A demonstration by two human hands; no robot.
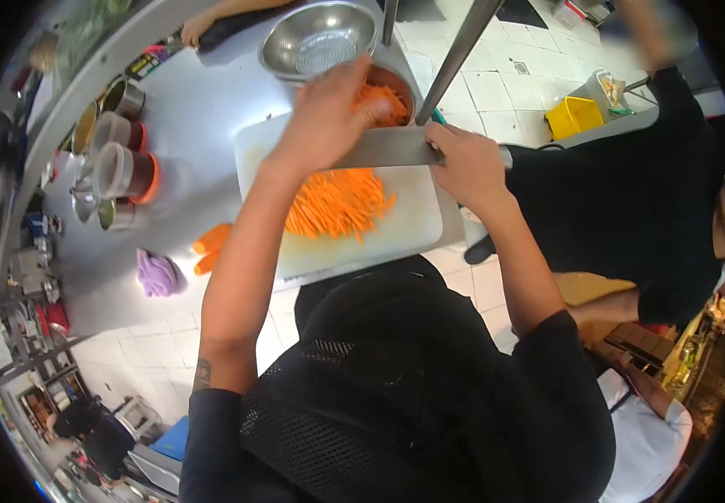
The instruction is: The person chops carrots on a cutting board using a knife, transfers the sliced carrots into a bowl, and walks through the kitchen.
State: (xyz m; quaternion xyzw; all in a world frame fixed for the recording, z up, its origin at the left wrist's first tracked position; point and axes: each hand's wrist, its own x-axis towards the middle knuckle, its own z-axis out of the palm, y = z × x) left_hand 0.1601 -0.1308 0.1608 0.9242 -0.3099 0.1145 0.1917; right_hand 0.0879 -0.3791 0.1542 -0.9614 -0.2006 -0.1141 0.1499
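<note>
Carrot strips [341,204] lie heaped on the board [414,210], between its middle and its near edge. More strips fill a pot [399,80] just beyond the board's far edge. The board sits at the near right corner of the steel bench [190,109].

The right hand [467,163] is closed around the handle of a knife [392,147], beyond the board's right edge. The blade extends left above the far part of the board and passes behind the left wrist. The left hand [329,113] is over the board's far edge, beside the pot, blurred, its fingers extended and thumb apart; I cannot tell whether it holds any strips.

A colander [319,38] stands toward the bench's far edge. By the board's left edge are 2 carrots [210,240], partly behind the left forearm. A crumpled purple bundle [156,272] lies farther left, near the bench's near edge. Along the bench's left edge are 2 tubs [122,172] with dark red contents. At the right, 1 person in black [614,201] bends forward.
</note>
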